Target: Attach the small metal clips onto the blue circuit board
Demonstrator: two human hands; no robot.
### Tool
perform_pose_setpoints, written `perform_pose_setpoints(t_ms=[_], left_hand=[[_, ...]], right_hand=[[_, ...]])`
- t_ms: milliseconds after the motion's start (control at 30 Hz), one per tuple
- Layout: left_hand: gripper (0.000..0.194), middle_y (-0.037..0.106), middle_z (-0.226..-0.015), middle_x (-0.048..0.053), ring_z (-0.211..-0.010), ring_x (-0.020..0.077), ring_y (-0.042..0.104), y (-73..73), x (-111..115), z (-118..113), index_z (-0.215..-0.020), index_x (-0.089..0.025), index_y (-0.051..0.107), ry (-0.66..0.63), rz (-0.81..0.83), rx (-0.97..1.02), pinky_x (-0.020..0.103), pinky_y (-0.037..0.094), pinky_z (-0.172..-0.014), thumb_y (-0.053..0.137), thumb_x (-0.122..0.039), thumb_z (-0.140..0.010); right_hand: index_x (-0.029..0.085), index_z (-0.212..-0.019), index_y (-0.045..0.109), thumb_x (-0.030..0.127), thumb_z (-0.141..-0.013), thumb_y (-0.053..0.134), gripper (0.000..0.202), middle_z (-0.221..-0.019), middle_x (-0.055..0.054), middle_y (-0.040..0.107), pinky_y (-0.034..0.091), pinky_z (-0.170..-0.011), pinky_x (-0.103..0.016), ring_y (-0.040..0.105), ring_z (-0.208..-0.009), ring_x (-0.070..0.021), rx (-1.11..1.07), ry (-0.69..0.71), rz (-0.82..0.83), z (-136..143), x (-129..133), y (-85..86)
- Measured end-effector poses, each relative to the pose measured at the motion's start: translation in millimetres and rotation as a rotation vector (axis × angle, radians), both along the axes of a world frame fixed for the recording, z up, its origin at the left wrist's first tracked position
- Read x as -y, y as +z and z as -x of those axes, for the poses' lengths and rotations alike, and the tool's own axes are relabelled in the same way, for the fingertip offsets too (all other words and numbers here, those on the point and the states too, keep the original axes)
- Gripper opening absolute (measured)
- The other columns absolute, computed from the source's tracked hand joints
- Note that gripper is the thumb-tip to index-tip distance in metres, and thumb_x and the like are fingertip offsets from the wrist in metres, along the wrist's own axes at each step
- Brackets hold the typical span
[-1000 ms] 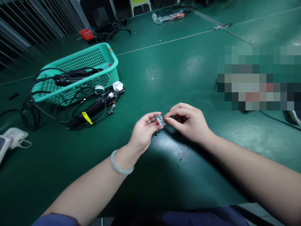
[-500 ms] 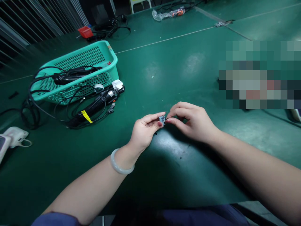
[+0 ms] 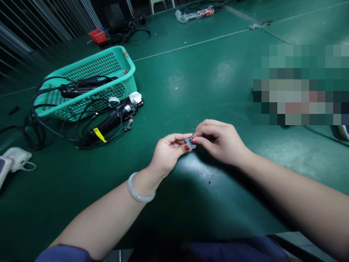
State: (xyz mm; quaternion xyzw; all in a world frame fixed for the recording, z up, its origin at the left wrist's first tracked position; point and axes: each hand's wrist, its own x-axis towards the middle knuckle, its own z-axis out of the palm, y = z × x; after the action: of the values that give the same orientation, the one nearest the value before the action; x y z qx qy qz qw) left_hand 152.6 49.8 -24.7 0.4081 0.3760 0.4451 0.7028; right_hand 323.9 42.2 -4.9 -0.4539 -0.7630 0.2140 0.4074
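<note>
My left hand [image 3: 169,151] pinches a small grey-blue block [image 3: 189,143] with dark markings between thumb and fingers, just above the green table. At the block's right edge, my right hand [image 3: 218,138] has its thumb and forefinger pressed together, touching or almost touching it. Whatever those right fingertips grip is too small to make out. A pale bangle [image 3: 133,187] circles my left wrist. On the tabletop below the hands lies a tiny dark bit [image 3: 209,182].
To the left, a turquoise basket [image 3: 129,78] holds a black corded tool [image 3: 79,87]. Another black tool [image 3: 109,125] with a yellow tag lies in front of it. A white charger-like object [image 3: 20,158] is at far left. A plastic-wrapped item [image 3: 191,15] and a red box [image 3: 98,36] are farther back.
The block has tilted in the left fingers, showing more of its face. My right thumb and forefinger have come closer, onto its edge. The view has shifted slightly.
</note>
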Motion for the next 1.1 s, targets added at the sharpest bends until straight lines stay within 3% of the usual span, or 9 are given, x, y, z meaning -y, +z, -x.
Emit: perform_pose_setpoints(t_ms=[300,567,700,800,900,1100], left_hand=[[0.033,0.07,-0.072,-0.001,-0.065,0.0065,0.064,0.6,-3,-1,-0.084,-0.016,0.069,0.046,0.076,0.099,0.021,0.052,-0.069,0.085,-0.024,-0.057],[0.033,0.068,-0.07,-0.002,-0.064,0.006,0.064,1.8,-2,-1,-0.081,-0.016,0.066,0.025,0.06,0.093,0.02,0.052,-0.07,0.086,-0.024,-0.056],[0.033,0.069,-0.08,-0.001,-0.074,0.0096,0.068,4.6,-5,0,-0.086,-0.017,0.062,0.08,0.068,0.099,0.023,0.052,-0.076,0.082,-0.023,-0.062],[0.026,0.068,-0.09,-0.001,-0.088,0.0115,0.069,5.5,-8,1,-0.086,-0.019,0.057,0.192,0.097,0.112,0.025,0.051,-0.085,0.076,-0.017,-0.068],[0.022,0.068,-0.091,-0.001,-0.095,0.0122,0.068,4.6,-10,2,-0.086,-0.019,0.055,0.273,0.117,0.104,0.026,0.049,-0.09,0.072,-0.014,-0.072],[0.027,0.068,-0.091,-0.001,-0.091,0.0116,0.068,2.6,-10,2,-0.095,-0.02,0.057,0.297,0.093,0.092,0.025,0.051,-0.085,0.07,-0.013,-0.073]], right_hand=[[0.021,-0.077,0.067,0.025,-0.086,0.059,0.013,-0.079,-0.004,0.068,0.047,-0.063,-0.029,0.061,-0.071,-0.0149,-0.03,-0.109,0.0,11,2,-3.8],[0.02,-0.07,0.068,0.027,-0.081,0.065,0.013,-0.075,-0.004,0.07,0.048,-0.066,-0.031,0.062,-0.07,-0.0166,-0.132,-0.109,0.139,12,-2,-0.9],[0.022,-0.081,0.073,0.03,-0.087,0.057,0.019,-0.085,-0.004,0.074,0.05,-0.075,-0.032,0.067,-0.08,-0.0183,-0.179,-0.125,0.207,6,-7,-2.8],[0.022,-0.086,0.074,0.027,-0.086,0.058,0.016,-0.089,-0.004,0.073,0.051,-0.079,-0.033,0.066,-0.084,-0.0188,-0.047,-0.108,0.207,6,-8,-8.1],[0.021,-0.091,0.074,0.026,-0.083,0.064,0.014,-0.094,-0.005,0.07,0.05,-0.081,-0.034,0.064,-0.088,-0.0198,0.185,0.013,0.175,13,-4,-13.7],[0.022,-0.093,0.073,0.028,-0.087,0.059,0.016,-0.091,-0.006,0.066,0.047,-0.077,-0.032,0.061,-0.09,-0.0206,0.467,0.106,0.092,24,-1,-19.9]])
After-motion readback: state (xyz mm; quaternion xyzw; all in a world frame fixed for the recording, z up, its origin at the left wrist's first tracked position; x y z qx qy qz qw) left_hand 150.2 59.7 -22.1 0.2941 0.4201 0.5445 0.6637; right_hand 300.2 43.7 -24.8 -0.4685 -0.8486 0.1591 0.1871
